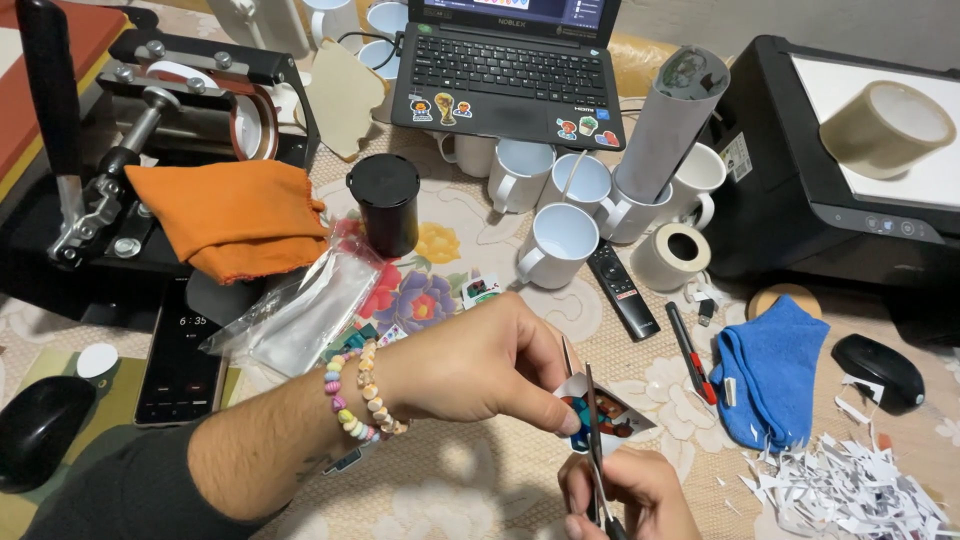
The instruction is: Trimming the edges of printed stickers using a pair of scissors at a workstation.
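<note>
Floral cloth covers the whole work surface, and it is crowded from edge to edge. From my remote seat I see my left hand reaching in from the lower left, a bead bracelet on the wrist, its fingers pinched shut on the upper left edge of a small printed paper cutout held just above the cloth. My right hand sits at the bottom edge, fingers curled closed around the handles of a pair of scissors; the blades point up and away from me and lie across the cutout, open a little. Just right of the hands lies a blue cloth, with a red and black pen beside it and a heap of white paper scraps below. Farther right rests a black mouse. Beyond the hands stand several white mugs, a black remote and a black cylinder. A clear plastic bag and a dark phone lie to the left, near an orange cloth draped on a black press machine. At the far side sits a laptop, and on the right a black printer carrying a roll of tape.
</note>
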